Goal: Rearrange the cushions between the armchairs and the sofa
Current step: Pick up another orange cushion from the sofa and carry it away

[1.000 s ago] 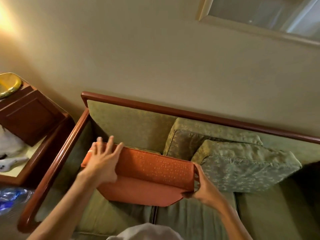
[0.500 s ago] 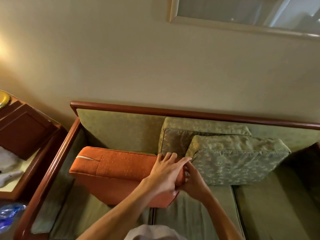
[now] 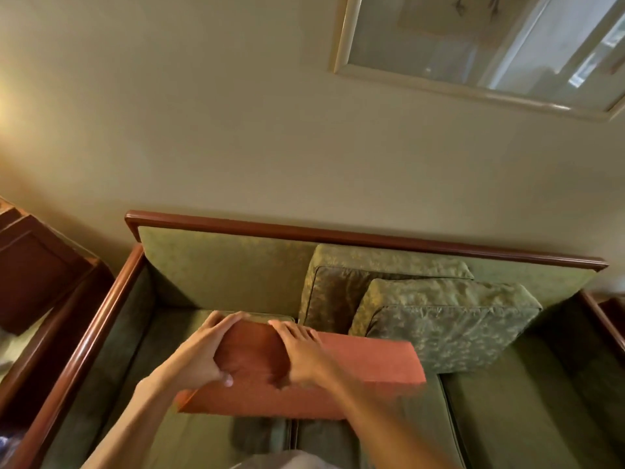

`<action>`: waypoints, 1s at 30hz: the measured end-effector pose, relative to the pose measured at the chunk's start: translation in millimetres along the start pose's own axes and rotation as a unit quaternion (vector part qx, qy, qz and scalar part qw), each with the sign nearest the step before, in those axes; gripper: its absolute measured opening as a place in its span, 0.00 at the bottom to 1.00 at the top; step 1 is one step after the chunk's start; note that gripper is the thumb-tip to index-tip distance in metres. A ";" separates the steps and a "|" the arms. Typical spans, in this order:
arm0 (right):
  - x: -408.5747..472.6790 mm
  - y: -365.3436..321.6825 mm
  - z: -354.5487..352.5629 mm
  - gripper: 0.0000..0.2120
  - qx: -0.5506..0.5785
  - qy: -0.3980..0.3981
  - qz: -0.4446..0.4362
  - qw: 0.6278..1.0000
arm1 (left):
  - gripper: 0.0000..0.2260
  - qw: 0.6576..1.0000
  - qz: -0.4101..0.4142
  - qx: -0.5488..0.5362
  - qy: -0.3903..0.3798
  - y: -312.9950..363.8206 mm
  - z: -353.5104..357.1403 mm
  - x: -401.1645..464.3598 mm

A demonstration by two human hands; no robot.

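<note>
An orange cushion [image 3: 365, 370] stands on edge over the middle of the green sofa [image 3: 527, 411], lifted off the seat. My left hand [image 3: 199, 353] grips its left end, fingers over the top and thumb on the near face. Beside it, my right hand [image 3: 301, 353] clamps the top edge the same way. Two green patterned cushions lean against the sofa back on the right: a rear one [image 3: 341, 286] and a front one [image 3: 446, 319], which the orange cushion's right end partly covers.
The sofa has a dark wooden frame [image 3: 372, 238] and arm rail [image 3: 101, 319]. A wooden side table [image 3: 37, 272] stands to the left. A framed picture [image 3: 480, 45] hangs on the beige wall above. The sofa's left seat is bare.
The orange cushion has moved right, from the sofa's left corner to the middle, and now overlaps the front green cushion. Both hands shifted together onto its left half.
</note>
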State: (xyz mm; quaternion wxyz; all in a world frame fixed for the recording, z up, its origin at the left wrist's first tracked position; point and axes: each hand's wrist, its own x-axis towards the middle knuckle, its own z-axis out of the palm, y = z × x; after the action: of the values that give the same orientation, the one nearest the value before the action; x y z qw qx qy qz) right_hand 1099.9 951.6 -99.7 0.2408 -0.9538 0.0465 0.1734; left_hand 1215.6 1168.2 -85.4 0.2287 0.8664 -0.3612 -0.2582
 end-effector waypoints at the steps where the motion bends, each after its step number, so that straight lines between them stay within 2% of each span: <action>1: 3.6 10.8 12.4 0.57 -0.023 -0.006 0.015 1.000 | 0.55 1.000 -0.027 -0.006 -0.003 -22.4 2.3 -1.7; 6: 11.7 38.8 37.7 0.57 -0.091 -0.043 0.073 0.992 | 0.48 0.979 -0.186 0.072 -0.042 -103.1 9.3 -27.2; 9: 14.2 40.6 41.4 0.58 -0.104 -0.050 0.110 0.987 | 0.50 0.963 -0.216 0.159 -0.034 -115.0 26.5 -28.2; 13: 14.9 46.2 43.8 0.59 -0.102 -0.057 0.148 0.982 | 0.57 0.950 -0.159 0.262 -0.057 -78.7 42.7 -2.5; 16: 17.3 44.9 49.1 0.59 -0.109 -0.053 0.151 0.981 | 0.60 0.956 -0.068 0.270 -0.090 -42.7 66.6 21.8; 19: 19.2 46.1 54.7 0.60 -0.123 -0.047 0.146 0.980 | 0.60 0.961 -0.067 0.254 -0.084 -15.2 87.2 33.0; 24: 20.8 57.3 63.3 0.56 -0.145 0.010 0.110 0.983 | 0.53 0.967 -0.064 0.246 -0.002 -21.5 100.5 38.0; 30: 24.1 67.9 72.4 0.47 -0.161 0.045 0.032 0.985 | 0.42 0.967 -0.057 0.248 0.035 -27.1 111.0 27.2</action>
State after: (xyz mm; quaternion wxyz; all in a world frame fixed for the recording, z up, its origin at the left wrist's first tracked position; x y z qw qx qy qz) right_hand 1088.5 926.2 -198.0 0.0758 -0.9850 0.0591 0.1430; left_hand 1177.9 1141.9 -193.4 0.0041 0.9235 -0.3557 -0.1431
